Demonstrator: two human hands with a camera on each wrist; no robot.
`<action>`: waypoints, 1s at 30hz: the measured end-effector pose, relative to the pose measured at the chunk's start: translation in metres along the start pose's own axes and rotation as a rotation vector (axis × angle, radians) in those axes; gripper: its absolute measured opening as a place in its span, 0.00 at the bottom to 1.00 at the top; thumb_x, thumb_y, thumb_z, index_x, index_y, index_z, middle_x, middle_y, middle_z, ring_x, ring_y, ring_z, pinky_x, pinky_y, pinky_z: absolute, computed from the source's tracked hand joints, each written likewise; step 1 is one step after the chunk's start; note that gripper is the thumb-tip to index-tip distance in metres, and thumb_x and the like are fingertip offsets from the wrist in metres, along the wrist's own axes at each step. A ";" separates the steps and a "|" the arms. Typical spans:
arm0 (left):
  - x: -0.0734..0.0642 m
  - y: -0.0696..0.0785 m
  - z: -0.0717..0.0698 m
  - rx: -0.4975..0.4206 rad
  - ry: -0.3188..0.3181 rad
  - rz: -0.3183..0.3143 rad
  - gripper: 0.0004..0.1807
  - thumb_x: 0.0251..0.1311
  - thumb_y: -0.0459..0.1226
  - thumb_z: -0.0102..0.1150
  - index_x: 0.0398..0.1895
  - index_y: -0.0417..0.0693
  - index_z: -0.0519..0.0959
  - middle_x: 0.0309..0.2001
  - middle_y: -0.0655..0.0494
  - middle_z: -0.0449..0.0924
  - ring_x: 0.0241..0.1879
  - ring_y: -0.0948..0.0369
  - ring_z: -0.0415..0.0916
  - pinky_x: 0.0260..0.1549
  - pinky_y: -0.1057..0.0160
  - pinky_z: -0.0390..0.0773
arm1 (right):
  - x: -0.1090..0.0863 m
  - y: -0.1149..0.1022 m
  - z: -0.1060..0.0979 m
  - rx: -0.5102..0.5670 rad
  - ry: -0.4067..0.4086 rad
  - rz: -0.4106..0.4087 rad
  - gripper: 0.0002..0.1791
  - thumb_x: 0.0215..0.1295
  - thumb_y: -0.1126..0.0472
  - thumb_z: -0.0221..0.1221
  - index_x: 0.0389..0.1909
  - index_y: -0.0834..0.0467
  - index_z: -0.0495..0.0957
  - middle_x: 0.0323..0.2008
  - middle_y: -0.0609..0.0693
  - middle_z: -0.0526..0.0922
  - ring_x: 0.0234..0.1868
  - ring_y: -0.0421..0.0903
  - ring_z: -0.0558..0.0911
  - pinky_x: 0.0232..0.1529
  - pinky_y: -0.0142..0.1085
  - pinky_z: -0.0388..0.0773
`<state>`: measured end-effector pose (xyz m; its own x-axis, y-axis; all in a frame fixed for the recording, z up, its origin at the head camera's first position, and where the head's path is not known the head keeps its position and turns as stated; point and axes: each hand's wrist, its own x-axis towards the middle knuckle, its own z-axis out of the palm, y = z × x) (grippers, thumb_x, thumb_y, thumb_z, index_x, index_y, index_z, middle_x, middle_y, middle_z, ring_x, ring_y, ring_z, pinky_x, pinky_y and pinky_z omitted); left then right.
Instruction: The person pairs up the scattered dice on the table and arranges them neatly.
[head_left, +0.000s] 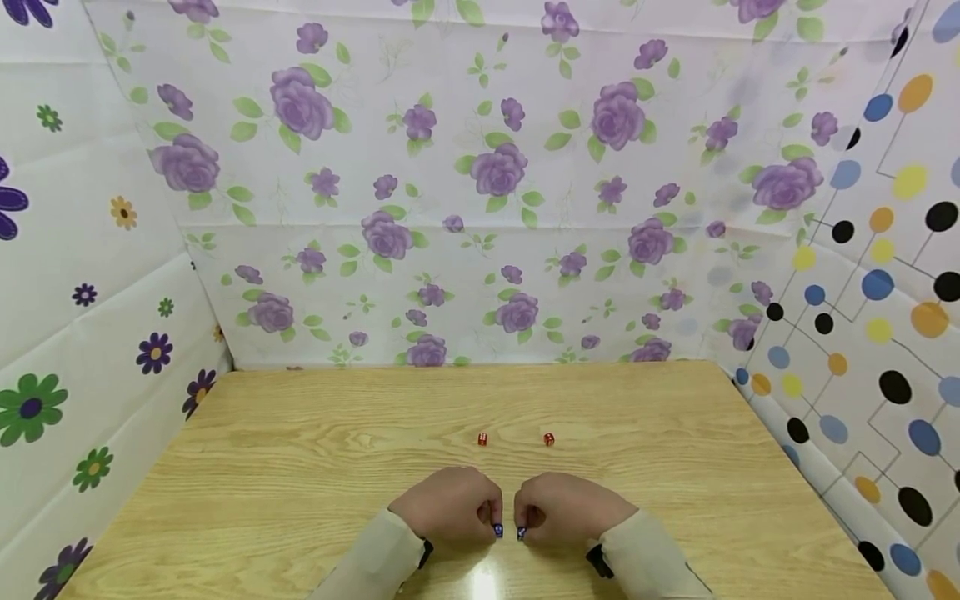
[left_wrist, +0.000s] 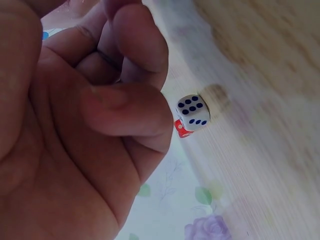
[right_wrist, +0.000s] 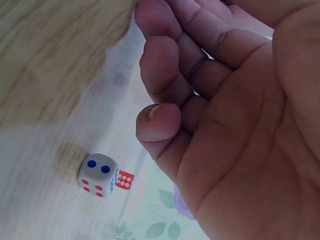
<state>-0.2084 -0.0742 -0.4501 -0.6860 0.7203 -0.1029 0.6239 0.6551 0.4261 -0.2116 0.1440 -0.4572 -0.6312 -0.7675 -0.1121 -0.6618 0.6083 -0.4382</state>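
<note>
1. Locate the workpieces. The left blue die and right blue die sit side by side, slightly apart, over the near part of the table. Contact with the wood cannot be confirmed.
2. Check the grip. The left hand pinches the left blue die at its fingertips; the right hand pinches the right blue die likewise.
3. Use light, even pressure on opposite faces and hold both cubes level; uneven pressure would probably twist them.
4. Keep the lower fingers clear of the six-pip white die near the left hand and the two-pip white die near the right.
5. Farther out, the left red die and right red die rest well apart.
6. Behind the table hangs floral cloth.
7. Markings: pips only; no brand, label or writing is readable.
</note>
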 end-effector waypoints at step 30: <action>-0.003 0.007 -0.001 -0.053 -0.053 0.018 0.06 0.48 0.41 0.68 0.25 0.61 0.79 0.18 0.71 0.72 0.16 0.72 0.65 0.18 0.72 0.69 | -0.005 -0.008 -0.003 0.011 -0.014 -0.009 0.06 0.53 0.60 0.66 0.26 0.45 0.79 0.26 0.34 0.75 0.25 0.29 0.70 0.29 0.25 0.71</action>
<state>-0.2025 -0.0722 -0.4465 -0.6529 0.7441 -0.1416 0.6147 0.6297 0.4749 -0.2045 0.1435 -0.4501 -0.6193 -0.7759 -0.1206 -0.6632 0.5991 -0.4487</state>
